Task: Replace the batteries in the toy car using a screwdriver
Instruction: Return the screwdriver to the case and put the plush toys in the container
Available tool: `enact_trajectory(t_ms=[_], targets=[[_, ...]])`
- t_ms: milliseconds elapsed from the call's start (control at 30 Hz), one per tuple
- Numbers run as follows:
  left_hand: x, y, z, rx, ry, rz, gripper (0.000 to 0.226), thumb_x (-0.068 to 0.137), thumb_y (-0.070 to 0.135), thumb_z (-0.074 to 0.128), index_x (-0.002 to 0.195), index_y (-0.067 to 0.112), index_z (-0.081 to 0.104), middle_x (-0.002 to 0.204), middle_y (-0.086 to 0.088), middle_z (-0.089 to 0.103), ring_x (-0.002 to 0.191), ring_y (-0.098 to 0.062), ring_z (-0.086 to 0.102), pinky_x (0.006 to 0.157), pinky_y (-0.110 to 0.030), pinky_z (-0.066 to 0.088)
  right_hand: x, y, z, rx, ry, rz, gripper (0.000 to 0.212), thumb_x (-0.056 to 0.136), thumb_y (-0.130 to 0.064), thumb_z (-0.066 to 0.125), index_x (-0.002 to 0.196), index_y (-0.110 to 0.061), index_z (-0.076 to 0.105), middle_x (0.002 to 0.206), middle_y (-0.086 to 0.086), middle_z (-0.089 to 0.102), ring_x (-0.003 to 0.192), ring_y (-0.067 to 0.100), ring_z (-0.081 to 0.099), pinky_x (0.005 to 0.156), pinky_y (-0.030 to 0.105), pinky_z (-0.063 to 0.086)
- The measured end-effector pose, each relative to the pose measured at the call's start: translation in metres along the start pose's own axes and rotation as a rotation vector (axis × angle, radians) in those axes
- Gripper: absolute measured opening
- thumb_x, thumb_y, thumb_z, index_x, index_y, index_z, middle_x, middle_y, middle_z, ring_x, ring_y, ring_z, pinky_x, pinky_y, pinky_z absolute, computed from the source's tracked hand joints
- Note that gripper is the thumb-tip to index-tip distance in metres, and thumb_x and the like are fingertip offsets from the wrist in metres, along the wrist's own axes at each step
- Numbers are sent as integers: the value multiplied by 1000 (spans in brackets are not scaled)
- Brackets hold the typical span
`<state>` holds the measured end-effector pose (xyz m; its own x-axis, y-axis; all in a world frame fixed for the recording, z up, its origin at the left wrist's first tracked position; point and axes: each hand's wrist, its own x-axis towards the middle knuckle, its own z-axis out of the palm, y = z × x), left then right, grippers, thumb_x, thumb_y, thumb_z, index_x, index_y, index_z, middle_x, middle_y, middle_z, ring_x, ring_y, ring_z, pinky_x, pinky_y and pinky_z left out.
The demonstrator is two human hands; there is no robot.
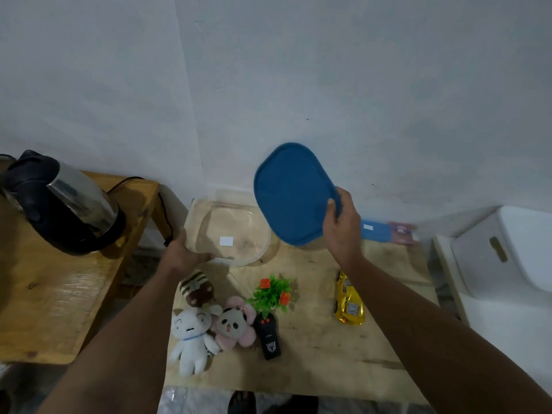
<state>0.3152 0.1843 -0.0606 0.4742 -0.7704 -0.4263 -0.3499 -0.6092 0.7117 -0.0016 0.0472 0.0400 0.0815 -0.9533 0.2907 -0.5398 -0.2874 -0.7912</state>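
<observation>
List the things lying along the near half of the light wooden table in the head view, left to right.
White cat plush toy → pink-hooded panda plush toy → black remote control with red buttons → shiny yellow toy car. The brown striped plush and the green plant with orange flowers sit farther back, so they are left out.

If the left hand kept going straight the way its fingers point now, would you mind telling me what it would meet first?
The left hand already grips the near corner of the clear container, pointing up and away toward the wall. Past the container, the wall looks like the next thing, though depth is hard to judge from this view.
</observation>
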Motion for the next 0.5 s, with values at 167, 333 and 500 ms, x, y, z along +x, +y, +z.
enact_trajectory(t_ms=[167,333,500], targets=[[1,0,-2,-6,4,-28,104,75,29,92,158,13,31,144,-17,52,130,-41,52,99,-51,53,-17,44,-16,17,112,254,30,106,-17,43,133,-10,56,106,0,63,93,15,60,75,28,47],[4,-4,-3,21,7,-38,105,71,37,94,155,16,36,139,-14,57,125,-40,56,98,-55,54,-33,79,-8,-16,111,522,15,96,-11,43,101,-10,57,90,10,61,85,32,60,71,41,47],[7,-6,0,54,22,-40,114,70,40,93,159,12,28,145,-16,53,127,-40,54,99,-55,54,-51,90,10,91,34,725,35,91,-8,42,119,-12,63,104,9,67,94,27,64,81,40,56]])
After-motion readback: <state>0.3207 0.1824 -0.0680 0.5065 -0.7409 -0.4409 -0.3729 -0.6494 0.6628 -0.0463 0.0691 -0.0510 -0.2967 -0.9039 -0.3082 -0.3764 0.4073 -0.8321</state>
